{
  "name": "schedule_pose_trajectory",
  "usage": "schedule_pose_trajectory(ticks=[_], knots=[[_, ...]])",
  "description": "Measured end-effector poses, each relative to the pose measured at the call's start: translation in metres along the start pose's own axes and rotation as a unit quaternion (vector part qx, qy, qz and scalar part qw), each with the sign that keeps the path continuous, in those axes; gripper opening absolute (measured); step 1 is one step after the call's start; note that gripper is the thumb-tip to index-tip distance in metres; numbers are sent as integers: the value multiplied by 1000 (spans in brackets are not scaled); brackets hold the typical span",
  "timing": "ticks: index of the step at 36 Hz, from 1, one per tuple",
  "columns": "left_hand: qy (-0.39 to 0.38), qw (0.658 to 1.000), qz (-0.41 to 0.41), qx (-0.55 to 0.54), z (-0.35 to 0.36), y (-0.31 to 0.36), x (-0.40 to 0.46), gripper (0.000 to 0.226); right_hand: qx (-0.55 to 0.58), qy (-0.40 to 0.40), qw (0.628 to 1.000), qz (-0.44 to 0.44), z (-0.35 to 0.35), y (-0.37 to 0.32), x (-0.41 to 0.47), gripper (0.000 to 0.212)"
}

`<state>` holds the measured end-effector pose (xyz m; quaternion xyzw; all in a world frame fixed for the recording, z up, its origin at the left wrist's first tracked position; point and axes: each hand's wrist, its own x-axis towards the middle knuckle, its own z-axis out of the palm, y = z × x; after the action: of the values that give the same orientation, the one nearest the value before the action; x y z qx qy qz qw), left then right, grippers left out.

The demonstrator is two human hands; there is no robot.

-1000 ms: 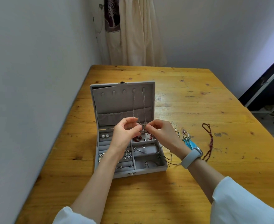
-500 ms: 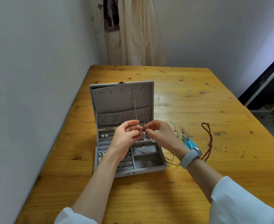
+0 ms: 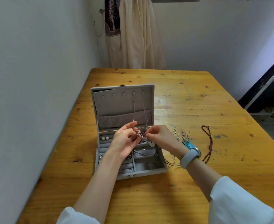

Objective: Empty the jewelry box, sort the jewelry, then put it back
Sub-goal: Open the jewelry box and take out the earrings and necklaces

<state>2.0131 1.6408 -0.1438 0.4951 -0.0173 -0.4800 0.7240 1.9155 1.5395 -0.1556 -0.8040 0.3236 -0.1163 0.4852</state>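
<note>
Both hands work a small tangle of chain (image 3: 139, 135) over the open jewelry box (image 3: 149, 172), at table centre-left. Left hand (image 3: 125, 139) pinches the chain end between thumb and fingers, narrow grip; right hand (image 3: 159, 136) pinches the same bunch from 3 o'clock, fingertips nearly touching the left's. Two thin necklaces (image 3: 133, 110) hang from the hooks in the raised lid (image 3: 115, 109) down into the pinch. Main risk, as I judge it: pulling toward 6 o'clock while a chain is on its hook could tip the lid, drag the box, or knot the two chains together; they run close side by side. Second risk: dropping the bunch into the tray compartments below, onto loose earrings and rings, where it could snag. A dark cord (image 3: 170, 162) trails over the box's right wall under the right wrist and could catch on the watch band (image 3: 189, 156). Room: table (image 3: 197, 102) is bare at 12 and 1 o'clock beyond the lid and at 6 o'clock in front of the box. At 3 o'clock lie dangly earrings (image 3: 181, 136) and a bead strand (image 3: 209, 143), so less room there. The wall sits close at 9 o'clock, a tight side.
</note>
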Motion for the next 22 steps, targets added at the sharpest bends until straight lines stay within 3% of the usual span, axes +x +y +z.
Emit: schedule_pose_trajectory(ticks=[6, 13, 19, 22], knots=[[0, 997, 5, 80, -5, 7, -4, 33, -64, 26, 998, -7, -8, 5, -4, 12], [-2, 992, 81, 101, -8, 13, -10, 28, -49, 68, 996, -34, -18, 11, -13, 6], [19, 965, 127, 227, -3, 1, -15, 32, 26, 74, 996, -53, -33, 15, -27, 8], [38, 929, 171, 325, 2, -9, -20, 35, 50, 46, 997, -27, -39, 20, -38, 7]])
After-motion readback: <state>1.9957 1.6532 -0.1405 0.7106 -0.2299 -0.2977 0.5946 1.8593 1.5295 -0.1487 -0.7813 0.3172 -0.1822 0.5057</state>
